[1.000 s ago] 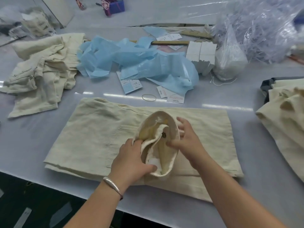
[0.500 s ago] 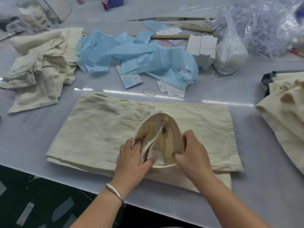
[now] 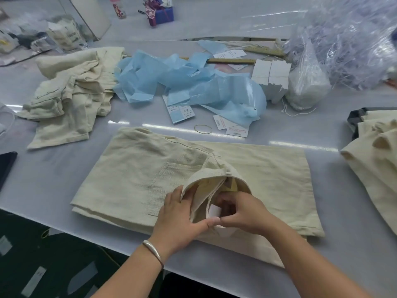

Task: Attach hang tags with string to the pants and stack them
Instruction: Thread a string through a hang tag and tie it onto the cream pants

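Both grips, left hand (image 3: 179,218) and right hand (image 3: 245,211), pinch the folded pants' (image 3: 133,177) opened waistband (image 3: 211,173).

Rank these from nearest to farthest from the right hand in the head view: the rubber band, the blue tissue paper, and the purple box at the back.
Measured from the right hand:
1. Rubber band, on the table just beyond the folded pants.
2. Blue tissue paper, crumpled mid-table behind the band.
3. Purple box, at the far edge, up and left.
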`<state>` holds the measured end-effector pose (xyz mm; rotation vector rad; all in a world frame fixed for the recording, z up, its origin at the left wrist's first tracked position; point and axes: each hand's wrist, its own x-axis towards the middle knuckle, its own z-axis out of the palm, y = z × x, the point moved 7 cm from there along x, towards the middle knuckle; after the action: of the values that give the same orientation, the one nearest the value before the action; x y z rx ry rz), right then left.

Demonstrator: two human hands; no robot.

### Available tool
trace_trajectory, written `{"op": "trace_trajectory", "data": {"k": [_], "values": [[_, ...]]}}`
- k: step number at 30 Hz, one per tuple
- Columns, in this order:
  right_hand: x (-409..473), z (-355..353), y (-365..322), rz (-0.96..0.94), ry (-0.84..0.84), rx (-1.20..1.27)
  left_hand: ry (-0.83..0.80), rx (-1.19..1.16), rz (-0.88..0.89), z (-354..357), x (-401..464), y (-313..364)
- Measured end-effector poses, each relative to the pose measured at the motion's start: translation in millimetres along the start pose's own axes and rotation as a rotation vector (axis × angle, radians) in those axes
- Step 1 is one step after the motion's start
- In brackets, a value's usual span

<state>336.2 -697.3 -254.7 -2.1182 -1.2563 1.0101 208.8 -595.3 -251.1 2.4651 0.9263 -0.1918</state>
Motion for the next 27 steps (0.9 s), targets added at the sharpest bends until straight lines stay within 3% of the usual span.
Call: {"op": "trace_trajectory", "data": {"k": [5,14,21,27], "values": [[0,-7,6,0.014,-0.074,0.601,0.007,-0.016,-0.028,3,3,-5],[8,-9,18,0.073,-0.105,0.502,0.024,-0.005,-0.016,3,5,-7],[7,-9,30,0.086,-0.255,0.816,0.045,-0.03,-0.009,2,3,-5],[0,-8,28,0.068,-0.285,0.873,0.037,-0.023,-0.017,3,3,-5]]}}
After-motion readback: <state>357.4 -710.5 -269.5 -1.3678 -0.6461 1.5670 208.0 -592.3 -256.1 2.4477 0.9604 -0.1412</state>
